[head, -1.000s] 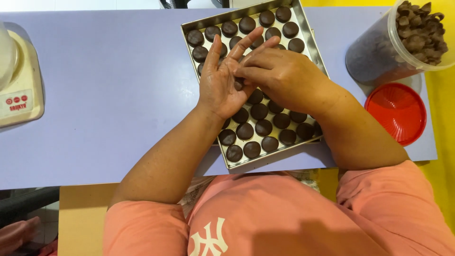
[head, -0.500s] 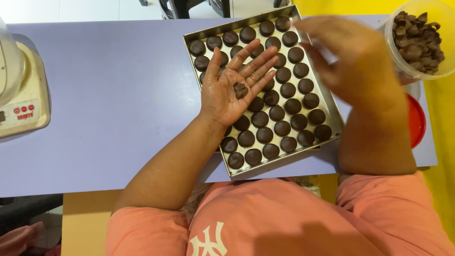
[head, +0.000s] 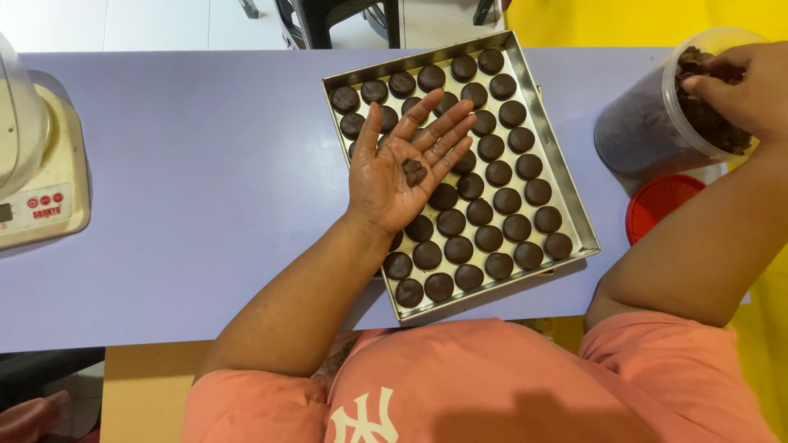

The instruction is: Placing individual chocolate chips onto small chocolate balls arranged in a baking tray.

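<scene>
Over the tray (head: 574, 215) of chocolate rounds (head: 506, 200), left hand (head: 394, 168) lies palm-up, fingers released, cradling dark bits (head: 414, 171); right hand (head: 751, 86) digs in the tub (head: 648, 131), grip hidden. Most rounds look untopped.

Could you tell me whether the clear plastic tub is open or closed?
Open: the right hand reaches into the tub, and its red lid lies beside it.

A lilac table (head: 189, 189) is carrying everything. A steel tray (head: 574, 215) is sitting in its middle, a cream machine (head: 45, 193) at its left edge, and a clear tub (head: 636, 135) and red lid (head: 661, 209) are lying to the right.
</scene>
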